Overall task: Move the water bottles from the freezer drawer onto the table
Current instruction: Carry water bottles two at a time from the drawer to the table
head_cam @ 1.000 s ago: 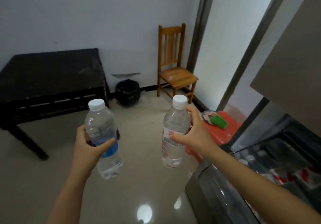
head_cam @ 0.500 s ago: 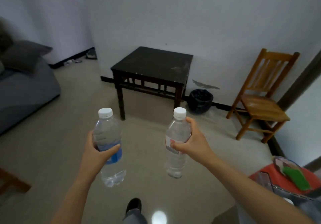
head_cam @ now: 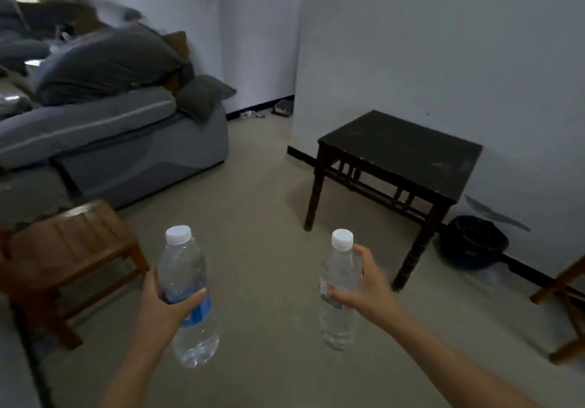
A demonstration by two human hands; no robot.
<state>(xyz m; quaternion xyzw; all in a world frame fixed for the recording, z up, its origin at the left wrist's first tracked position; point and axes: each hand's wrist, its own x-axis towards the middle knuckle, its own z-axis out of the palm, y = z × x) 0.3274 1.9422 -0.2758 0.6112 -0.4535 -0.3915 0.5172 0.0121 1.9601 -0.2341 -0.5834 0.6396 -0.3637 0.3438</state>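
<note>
My left hand grips a clear water bottle with a blue label and a white cap, held upright in front of me. My right hand grips a second clear bottle with a white label, also upright. A dark square wooden table stands against the white wall, ahead and to the right of both bottles, its top bare. The freezer drawer is out of view.
A grey sofa piled with cushions fills the left. A low brown wooden stool stands at the lower left. A black bin sits by the wall beside the table. Part of a wooden chair shows at the right edge.
My view has swung left: the freezer and red item have left the frame, the sofa and stool have come in. The table now lies to the right. Both hands still hold their bottles.
</note>
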